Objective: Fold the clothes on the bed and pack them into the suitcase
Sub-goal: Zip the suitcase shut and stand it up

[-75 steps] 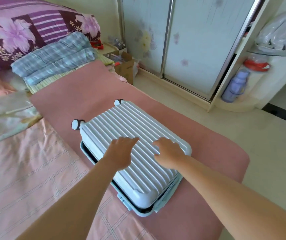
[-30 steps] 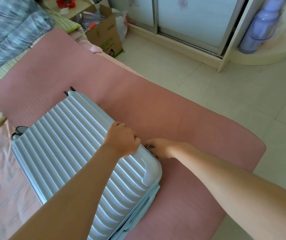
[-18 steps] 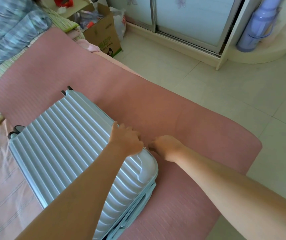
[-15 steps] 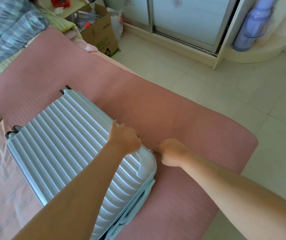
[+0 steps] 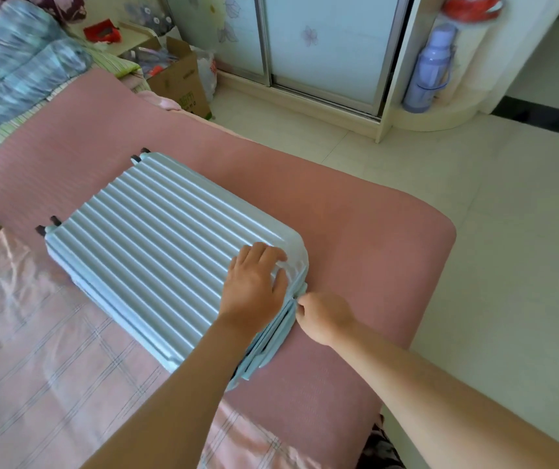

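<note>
A pale blue ribbed suitcase lies flat on the bed with its lid down and its wheels pointing away from me. My left hand presses flat on the lid at the near right corner, fingers spread over the ribs. My right hand is curled against the suitcase's side seam just below that corner, pinching at the zipper line; the pull itself is hidden by my fingers. No loose clothes are in view on the bed.
The suitcase rests on a pink mat along the bed's right edge, with tiled floor beyond. A folded blue quilt lies at the far left. A cardboard box, sliding wardrobe doors and a lilac thermos stand beyond the bed.
My right hand has travelled along the seam round the near right corner toward me. My left hand has slid down the lid to that corner and flattened. The view has shifted.
</note>
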`<state>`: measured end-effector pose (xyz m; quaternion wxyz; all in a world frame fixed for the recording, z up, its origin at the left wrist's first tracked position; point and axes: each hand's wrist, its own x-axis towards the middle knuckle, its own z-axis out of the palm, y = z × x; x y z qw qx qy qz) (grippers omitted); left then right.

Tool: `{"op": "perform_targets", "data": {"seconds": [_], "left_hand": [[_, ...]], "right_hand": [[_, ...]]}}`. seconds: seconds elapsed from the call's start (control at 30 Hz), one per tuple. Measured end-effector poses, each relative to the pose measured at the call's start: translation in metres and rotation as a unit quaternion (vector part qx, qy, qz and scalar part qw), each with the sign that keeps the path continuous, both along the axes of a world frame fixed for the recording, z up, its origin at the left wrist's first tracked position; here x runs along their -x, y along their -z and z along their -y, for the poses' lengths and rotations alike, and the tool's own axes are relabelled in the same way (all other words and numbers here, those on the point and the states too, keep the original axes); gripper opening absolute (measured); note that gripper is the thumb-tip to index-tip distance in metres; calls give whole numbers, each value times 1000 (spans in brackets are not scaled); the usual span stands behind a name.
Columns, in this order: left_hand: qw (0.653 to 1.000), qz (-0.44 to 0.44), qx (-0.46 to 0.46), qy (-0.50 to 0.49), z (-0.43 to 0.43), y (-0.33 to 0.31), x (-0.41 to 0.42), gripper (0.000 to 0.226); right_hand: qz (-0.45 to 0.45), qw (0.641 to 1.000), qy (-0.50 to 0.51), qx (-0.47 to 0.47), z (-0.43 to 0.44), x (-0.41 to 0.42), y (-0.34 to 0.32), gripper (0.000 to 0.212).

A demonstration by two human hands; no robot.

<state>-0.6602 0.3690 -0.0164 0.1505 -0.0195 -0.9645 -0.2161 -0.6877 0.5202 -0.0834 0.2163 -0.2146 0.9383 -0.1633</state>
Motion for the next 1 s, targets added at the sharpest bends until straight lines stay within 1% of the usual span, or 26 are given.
{"op": "perform_targets", "data": {"seconds": [0.03,0.07,0.13,0.17,0.2,0.27,0.3,0.33,0.37,0.4,0.43,0.47,0.5,0.53,0.57,0.6,0.63,0.67,0.7,0.73,0.77,0.8,0.87,0.93,0.97,1.0], "left_hand": [[999,27,-26,-16,-2,-5,-25,10],[993,89,-54,-47,-2,-7,-47,12],[954,262,-84,-120,-1,-5,-85,28],[917,346,-134,-150,3,-2,-99,32],[867,412,-216,-176,6,3,-110,33],[749,480,-402,-218,9,12,-123,32],[718,484,-452,-216,8,17,-124,29],[709,480,-474,-205,5,20,-122,27],[712,469,-484,-198,-1,23,-118,25],[727,448,-485,-189,-8,24,-111,22],[764,419,-459,-176,-13,25,-104,19],[817,375,-407,-161,-18,24,-96,19],[875,316,-336,-151,-20,21,-90,19],[920,242,-274,-142,-20,18,-88,19],[950,158,-230,-138,-18,15,-89,17],[966,71,-200,-146,-12,13,-93,16],[971,-7,-170,-166,-2,13,-99,15],[969,-66,-142,-192,10,14,-105,15],[961,-94,-125,-229,23,13,-111,14],[946,-92,-134,-280,34,10,-116,13],[919,-62,-178,-347,44,5,-118,13],[872,-20,-247,-422,54,1,-117,20],[748,79,-378,-539,73,-5,-110,51],[646,149,-486,-569,87,-6,-107,82],[601,164,-549,-557,93,-3,-106,91],[569,171,-601,-535,98,0,-107,94]], "right_hand": [[-2,1000,6,-8,7,-11,-1,33],[-9,1000,11,-17,13,-20,-4,33],[-16,999,24,-32,22,-34,-7,34],[-11,999,37,-31,25,-37,-8,33],[-5,998,48,-31,26,-39,-9,34],[-1,997,60,-38,28,-40,-8,35],[-1,997,61,-44,29,-40,-7,34],[4,997,59,-46,28,-39,-5,34],[11,998,55,-38,25,-39,-2,35],[17,998,53,-29,22,-39,2,34],[22,998,54,-22,20,-38,6,32],[31,998,56,-22,19,-36,9,29],[39,997,59,-19,18,-35,10,26],[49,996,68,-11,18,-33,12,25],[59,995,78,-1,19,-31,12,27],[72,993,91,9,20,-31,12,31],[80,992,101,16,23,-31,12,34],[81,990,112,21,25,-33,11,35],[82,989,120,23,28,-36,9,36],[86,987,134,27,32,-38,7,37],[93,984,150,37,34,-40,6,39],[103,980,165,50,37,-41,4,41],[119,975,180,58,40,-42,0,42],[117,974,184,56,39,-42,0,41],[114,975,185,56,39,-42,2,41],[112,975,185,56,38,-43,5,40]]}}
